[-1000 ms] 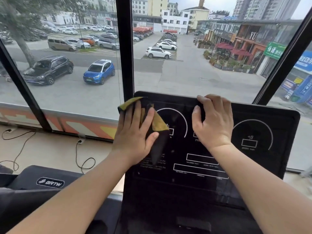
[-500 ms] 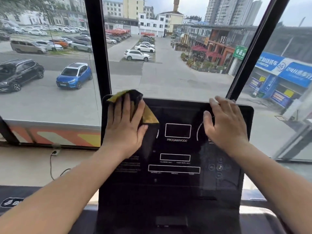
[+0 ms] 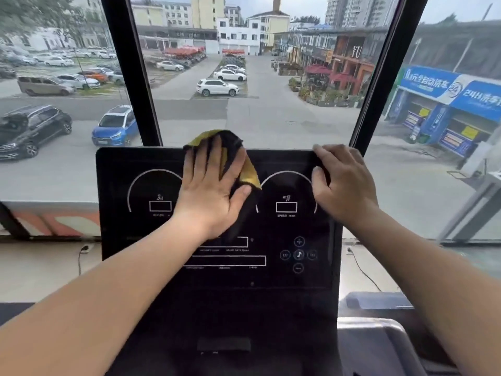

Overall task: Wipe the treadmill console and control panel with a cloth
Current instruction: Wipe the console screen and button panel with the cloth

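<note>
Left grip (image 3: 211,185), fingers flat and apart, presses the yellow-black cloth (image 3: 252,176) onto the treadmill console (image 3: 122,164); right grip (image 3: 344,183) clamps its top edge. A sweep could trigger the buttons (image 3: 298,255) below it.

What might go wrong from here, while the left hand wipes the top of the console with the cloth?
The cloth is only pressed under the flat left hand and bunches over the top edge of the console; it may slip behind.
Wiping lower may press the control buttons.
The right hand, holding the top edge, may leave fresh marks.
</note>
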`<action>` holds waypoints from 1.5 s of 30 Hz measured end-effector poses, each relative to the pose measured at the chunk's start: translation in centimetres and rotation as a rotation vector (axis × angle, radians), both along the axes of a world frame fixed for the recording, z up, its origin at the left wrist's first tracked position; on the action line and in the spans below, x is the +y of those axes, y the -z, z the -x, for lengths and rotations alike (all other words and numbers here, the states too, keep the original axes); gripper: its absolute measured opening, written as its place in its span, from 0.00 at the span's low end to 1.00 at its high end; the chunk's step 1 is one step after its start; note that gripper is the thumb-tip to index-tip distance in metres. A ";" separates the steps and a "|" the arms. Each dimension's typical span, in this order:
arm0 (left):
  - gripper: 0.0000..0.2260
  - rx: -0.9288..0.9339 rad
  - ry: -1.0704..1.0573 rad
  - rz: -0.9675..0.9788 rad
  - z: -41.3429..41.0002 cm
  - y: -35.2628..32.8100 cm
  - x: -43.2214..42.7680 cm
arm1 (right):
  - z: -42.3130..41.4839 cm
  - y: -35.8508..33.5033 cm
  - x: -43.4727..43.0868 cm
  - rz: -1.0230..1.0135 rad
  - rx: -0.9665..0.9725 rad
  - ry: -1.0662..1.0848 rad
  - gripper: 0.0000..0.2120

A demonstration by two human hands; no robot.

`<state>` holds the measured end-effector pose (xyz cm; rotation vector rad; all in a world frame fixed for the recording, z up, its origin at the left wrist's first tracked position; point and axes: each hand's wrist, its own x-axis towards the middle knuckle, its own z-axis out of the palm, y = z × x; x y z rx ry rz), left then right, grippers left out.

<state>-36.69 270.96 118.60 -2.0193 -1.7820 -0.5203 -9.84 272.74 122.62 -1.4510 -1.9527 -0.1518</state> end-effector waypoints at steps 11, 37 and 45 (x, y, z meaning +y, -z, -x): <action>0.26 0.239 0.290 0.168 -5.3 4.4 -4.6 | -0.5 0.0 -0.1 0.085 -0.041 -0.025 0.24; 0.28 0.302 0.311 -0.031 -15.0 7.4 -2.1 | -1.9 0.2 1.1 0.011 0.151 -0.116 0.20; 0.26 0.313 0.235 -0.138 -10.8 -0.7 3.1 | -2.1 -0.6 0.7 0.076 0.161 -0.130 0.20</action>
